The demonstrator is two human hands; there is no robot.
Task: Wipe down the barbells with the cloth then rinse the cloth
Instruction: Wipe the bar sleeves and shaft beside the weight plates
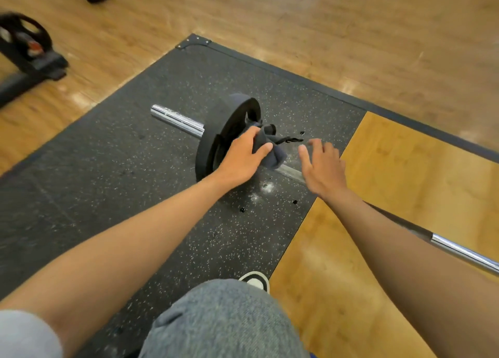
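My left hand point(241, 152) grips the dark grey cloth point(266, 148) against the chrome steel barbell point(176, 120) beside its black plate point(229, 122); right hand point(322, 166) hovers, fingers spread open

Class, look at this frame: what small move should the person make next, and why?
Probably slide the left hand with the cloth along the bar away from the plate: the cloth sits at the plate, and the open right hand hovers over unwiped bar.

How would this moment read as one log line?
left hand grips cloth on barbell | right hand open | rinse pending
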